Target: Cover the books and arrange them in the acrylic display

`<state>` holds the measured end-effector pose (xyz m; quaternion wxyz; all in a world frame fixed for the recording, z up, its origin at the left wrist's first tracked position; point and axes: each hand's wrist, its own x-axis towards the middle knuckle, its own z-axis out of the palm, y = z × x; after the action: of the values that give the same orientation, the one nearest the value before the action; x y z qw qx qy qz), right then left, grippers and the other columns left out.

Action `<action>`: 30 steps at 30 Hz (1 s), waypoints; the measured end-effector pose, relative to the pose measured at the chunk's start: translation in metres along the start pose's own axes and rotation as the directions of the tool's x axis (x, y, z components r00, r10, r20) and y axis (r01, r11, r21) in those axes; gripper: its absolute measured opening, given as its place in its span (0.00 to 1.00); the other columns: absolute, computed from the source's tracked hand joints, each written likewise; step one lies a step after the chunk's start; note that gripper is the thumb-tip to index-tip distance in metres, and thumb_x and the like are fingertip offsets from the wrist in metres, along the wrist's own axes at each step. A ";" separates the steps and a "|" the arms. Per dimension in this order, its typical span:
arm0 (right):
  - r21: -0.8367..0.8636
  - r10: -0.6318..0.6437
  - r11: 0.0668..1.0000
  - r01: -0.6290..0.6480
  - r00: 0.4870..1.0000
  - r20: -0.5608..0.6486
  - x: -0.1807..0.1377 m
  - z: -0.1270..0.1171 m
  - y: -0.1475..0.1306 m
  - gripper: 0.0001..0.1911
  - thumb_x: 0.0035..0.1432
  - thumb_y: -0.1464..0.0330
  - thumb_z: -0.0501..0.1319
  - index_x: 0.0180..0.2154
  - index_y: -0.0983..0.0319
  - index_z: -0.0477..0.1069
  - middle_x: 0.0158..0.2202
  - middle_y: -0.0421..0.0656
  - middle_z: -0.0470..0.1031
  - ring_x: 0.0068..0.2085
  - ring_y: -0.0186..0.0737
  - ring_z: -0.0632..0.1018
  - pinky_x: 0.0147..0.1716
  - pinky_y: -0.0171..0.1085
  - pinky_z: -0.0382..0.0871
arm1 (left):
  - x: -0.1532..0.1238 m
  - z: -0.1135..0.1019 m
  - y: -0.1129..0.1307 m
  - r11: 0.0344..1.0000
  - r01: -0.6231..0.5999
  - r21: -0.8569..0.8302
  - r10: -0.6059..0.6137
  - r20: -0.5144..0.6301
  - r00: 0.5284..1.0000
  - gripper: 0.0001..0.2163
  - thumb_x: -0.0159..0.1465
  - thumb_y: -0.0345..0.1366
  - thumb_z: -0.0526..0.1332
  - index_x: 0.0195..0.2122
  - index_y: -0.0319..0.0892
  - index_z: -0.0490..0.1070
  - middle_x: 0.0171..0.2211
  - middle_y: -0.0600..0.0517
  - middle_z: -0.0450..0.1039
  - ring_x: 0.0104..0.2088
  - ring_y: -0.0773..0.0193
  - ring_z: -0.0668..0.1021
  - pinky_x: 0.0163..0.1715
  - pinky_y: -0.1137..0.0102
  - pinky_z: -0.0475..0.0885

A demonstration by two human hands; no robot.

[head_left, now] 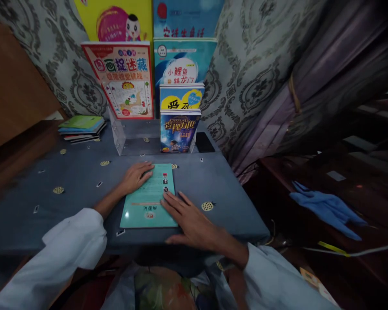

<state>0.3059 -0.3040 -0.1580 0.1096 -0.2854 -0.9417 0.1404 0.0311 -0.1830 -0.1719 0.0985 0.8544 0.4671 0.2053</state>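
Teal paperback lies flat on dark tablecloth, just in front of clear book rack. Left hand rests on its rack-side corner, thumb apart from fingers; right hand, fingers spread, touches its edge farther from rack. Black phone right of rack, book stack left.

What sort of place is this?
Probably a home reading corner: books stand on a clear rack, a teal book lies on a patterned tablecloth, and a tied curtain hangs nearby.
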 end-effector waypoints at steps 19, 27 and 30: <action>0.091 -0.157 0.968 0.233 0.852 -0.500 -0.019 -0.042 -0.034 0.14 0.71 0.61 0.57 0.50 0.58 0.75 0.41 0.46 0.84 0.43 0.41 0.83 0.57 0.47 0.72 | -0.054 -0.033 0.060 0.736 0.239 -0.633 -0.092 0.256 0.962 0.27 0.69 0.59 0.50 0.47 0.47 0.81 0.57 0.47 0.77 0.63 0.48 0.72 0.66 0.49 0.61; 0.629 0.423 0.761 0.156 0.617 -0.664 0.050 -0.058 0.006 0.18 0.65 0.51 0.60 0.41 0.58 0.78 0.34 0.41 0.81 0.36 0.42 0.80 0.36 0.38 0.75 | -0.045 -0.024 0.059 0.441 0.143 -0.886 -0.461 -0.088 0.883 0.39 0.65 0.68 0.37 0.55 0.45 0.73 0.58 0.48 0.75 0.64 0.50 0.71 0.65 0.54 0.66; 0.681 0.495 0.714 0.162 0.571 -0.655 0.075 -0.045 0.028 0.22 0.66 0.49 0.56 0.49 0.57 0.76 0.42 0.44 0.82 0.43 0.45 0.81 0.44 0.44 0.77 | -0.029 -0.018 0.066 0.419 0.030 -0.908 -0.473 -0.190 0.860 0.40 0.66 0.68 0.36 0.63 0.43 0.64 0.61 0.46 0.72 0.66 0.50 0.68 0.65 0.51 0.67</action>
<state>0.2719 -0.2299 -0.1158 0.6033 -0.3510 -0.6311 0.3384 0.0597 -0.2438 -0.1397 0.4530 0.5288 0.4277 0.5764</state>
